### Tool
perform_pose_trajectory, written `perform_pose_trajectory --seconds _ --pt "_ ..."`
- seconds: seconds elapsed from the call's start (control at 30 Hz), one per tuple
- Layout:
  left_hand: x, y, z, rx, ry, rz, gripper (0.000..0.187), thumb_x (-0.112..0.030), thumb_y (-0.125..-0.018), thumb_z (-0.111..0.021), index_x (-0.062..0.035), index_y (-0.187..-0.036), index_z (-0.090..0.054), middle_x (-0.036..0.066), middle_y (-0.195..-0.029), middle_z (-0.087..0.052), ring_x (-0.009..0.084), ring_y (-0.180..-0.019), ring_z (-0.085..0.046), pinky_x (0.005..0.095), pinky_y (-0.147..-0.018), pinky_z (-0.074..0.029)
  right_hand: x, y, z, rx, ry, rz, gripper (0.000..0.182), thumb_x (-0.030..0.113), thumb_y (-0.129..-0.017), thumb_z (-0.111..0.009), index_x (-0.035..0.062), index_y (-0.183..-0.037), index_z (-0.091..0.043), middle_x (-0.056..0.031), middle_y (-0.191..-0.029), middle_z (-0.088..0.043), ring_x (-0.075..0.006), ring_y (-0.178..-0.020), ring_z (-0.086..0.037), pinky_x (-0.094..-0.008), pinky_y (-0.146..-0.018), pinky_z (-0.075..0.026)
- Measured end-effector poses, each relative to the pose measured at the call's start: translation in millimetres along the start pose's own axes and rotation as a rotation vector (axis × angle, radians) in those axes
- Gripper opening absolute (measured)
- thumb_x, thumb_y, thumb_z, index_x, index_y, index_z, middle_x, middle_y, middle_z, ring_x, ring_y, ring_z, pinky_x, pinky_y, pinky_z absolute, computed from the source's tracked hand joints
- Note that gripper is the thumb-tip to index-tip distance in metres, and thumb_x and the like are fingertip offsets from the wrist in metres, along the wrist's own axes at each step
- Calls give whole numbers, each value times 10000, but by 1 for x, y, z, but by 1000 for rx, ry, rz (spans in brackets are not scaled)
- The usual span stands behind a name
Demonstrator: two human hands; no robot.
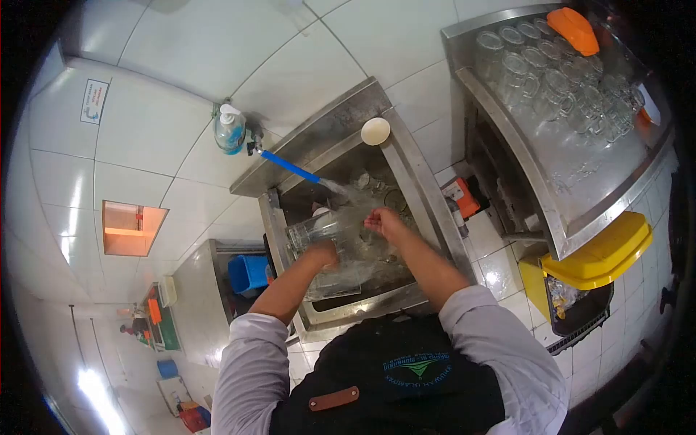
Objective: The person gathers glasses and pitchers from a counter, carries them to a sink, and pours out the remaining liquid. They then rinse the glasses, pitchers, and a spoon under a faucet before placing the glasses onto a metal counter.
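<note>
My left hand (321,254) is over the left side of the steel sink (453,246), against a clear, see-through container (308,230). Its fingers are blurred and partly hidden, so their grip does not show. Near the sink's middle, my right hand (382,222) has its fingers curled together; whatever may be in them cannot be made out. Water runs from a blue hose (290,167) into the basin between wet glassware (395,199) and the container. Splashes and glare blur the things under my hands.
A cream bowl (375,131) stands on the sink's back right rim. Soap is in a pump bottle (230,134) by the tap. Upturned glass mugs (554,87) fill part of the right steel counter (580,170). Below stands a yellow bin (534,290); a blue container (248,274) is left.
</note>
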State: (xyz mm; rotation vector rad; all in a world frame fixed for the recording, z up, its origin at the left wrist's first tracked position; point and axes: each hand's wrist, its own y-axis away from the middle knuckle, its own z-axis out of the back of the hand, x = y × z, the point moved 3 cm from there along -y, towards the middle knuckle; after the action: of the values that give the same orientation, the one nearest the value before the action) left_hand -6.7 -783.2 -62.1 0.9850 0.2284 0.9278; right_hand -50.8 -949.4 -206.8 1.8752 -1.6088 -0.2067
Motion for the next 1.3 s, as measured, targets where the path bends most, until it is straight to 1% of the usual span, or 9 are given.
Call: perform_pose_trajectory --seconds 0.13,0.27,0.37,0.5,0.63,0.9,0.97,1.1,1.3 --pt "47 -67 -45 3 -125 -109 377 -281 -747 -607 27 -944 -697 233 -1026 -666 382 -973 -643 435 -809 -518 7 22 6 11 23 -4 131 112 -886 -492 2 -949 -526 -151 -886 -600 -298 -811 -640 -415 -773 -575" --pt "92 -59 -53 -365 405 -58 320 -238 -875 -543 45 -990 -639 218 -914 -657 319 -866 -647 442 -737 -505 -25 36 17 -10 504 -39 331 317 -917 -496 9 -1031 -527 -163 -971 -598 -322 -920 -619 -486 -857 -520" --pt "52 33 -23 -219 2153 -74 312 -248 -898 -515 22 -1047 -564 172 -881 -621 281 -845 -633 400 -712 -503 -45 99 -25 14 639 -381 655 590 -923 -398 40 -1269 -478 -171 -1063 -593 -324 -1089 -567 -543 -953 -432" --pt "48 60 -39 -907 1454 -329 203 -67 -837 -560 -13 -1031 -537 101 -890 -618 202 -829 -614 321 -763 -484 -52 147 -85 292 93 -463 767 670 -915 -312 88 -1412 -369 -194 -1181 -552 -347 -1169 -524 -542 -959 -434" --pt "0 139 -12 -1195 1581 -355 223 -86 -813 -645 -22 -980 -512 58 -877 -581 161 -797 -590 298 -755 -476 -63 113 -91 454 247 -197 691 637 -938 -273 123 -1381 -402 -234 -1294 -515 -409 -1152 -522 -577 -902 -466" --pt "18 200 -22 -1534 1432 -449 207 -49 -846 -641 -47 -998 -501 21 -830 -529 130 -726 -533 269 -648 -475 -46 160 -179 469 -127 -92 385 145 -889 -569 18 -1244 -491 -188 -1184 -589 -309 -1041 -600 -399 -799 -534" --pt "28 206 -30 -1389 1669 -567 210 -23 -844 -629 -49 -1007 -499 19 -849 -527 127 -754 -538 261 -659 -479 -55 170 -184 346 126 132 415 46 -843 -600 5 -1244 -499 -177 -1188 -589 -276 -1039 -603 -362 -790 -537" --pt "49 214 -45 -1315 1534 -612 221 15 -834 -609 -59 -1007 -493 18 -887 -529 123 -816 -551 246 -711 -480 -68 182 -204 531 436 72 482 264 -950 -480 59 -1375 -375 -200 -1283 -536 -364 -1144 -543 -497 -1013 -420" --pt "69 158 -67 -1063 1866 -647 282 69 -795 -594 -63 -1017 -480 52 -970 -575 174 -923 -612 294 -798 -510 -70 103 -107 483 1004 -76 466 190 -905 -543 18 -1329 -454 -199 -1317 -530 -297 -1200 -528 -391 -1028 -399"
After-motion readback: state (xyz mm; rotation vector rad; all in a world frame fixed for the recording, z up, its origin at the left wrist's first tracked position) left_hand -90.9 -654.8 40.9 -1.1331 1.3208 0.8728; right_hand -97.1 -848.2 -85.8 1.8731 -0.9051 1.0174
